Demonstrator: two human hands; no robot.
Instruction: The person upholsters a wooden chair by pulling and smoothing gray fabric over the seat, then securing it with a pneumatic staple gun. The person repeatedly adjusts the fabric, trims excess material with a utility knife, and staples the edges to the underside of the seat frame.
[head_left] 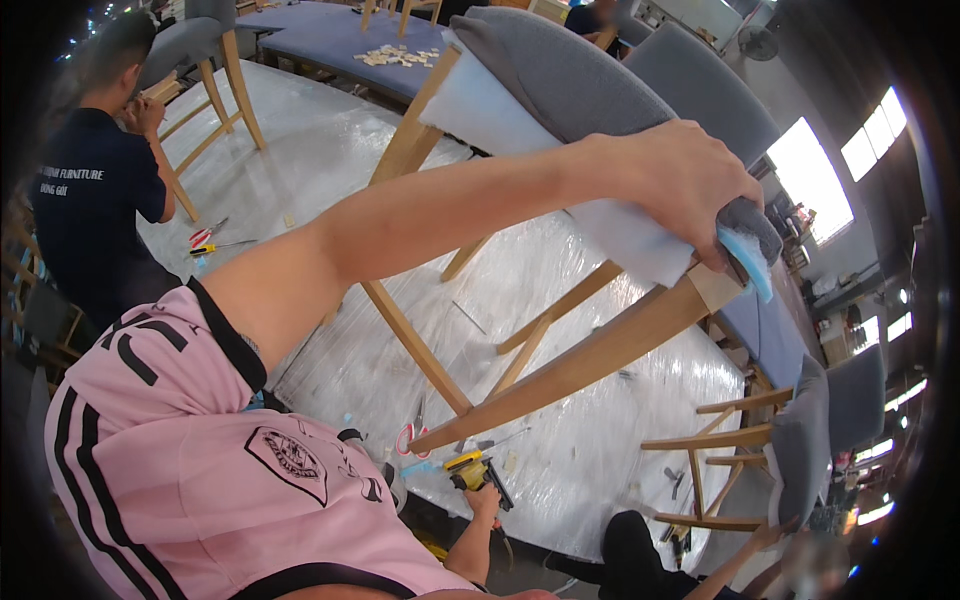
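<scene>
A wooden chair (590, 350) with grey upholstery lies tipped over on the work table in front of me. My left hand (690, 180) reaches across it, its fingers wrapped over the grey fabric (750, 222) at a corner. Pale blue and white padding (755, 268) shows under that fabric, beside the wooden leg. Low and close to my body, my right hand (485, 503) is closed round the handle of a yellow and black staple gun (466, 468). Red-handled scissors (409, 438) lie on the table near the leg's end, left of the staple gun.
Shiny plastic film (330, 140) covers the table. Left, a co-worker (100, 200) handles another chair (230, 80), near more scissors (203, 236) and a yellow-handled tool (207, 250). A second person (640, 555) sits lower right by a grey chair (795, 440). Wooden pieces (398, 55) lie on a far blue-covered table.
</scene>
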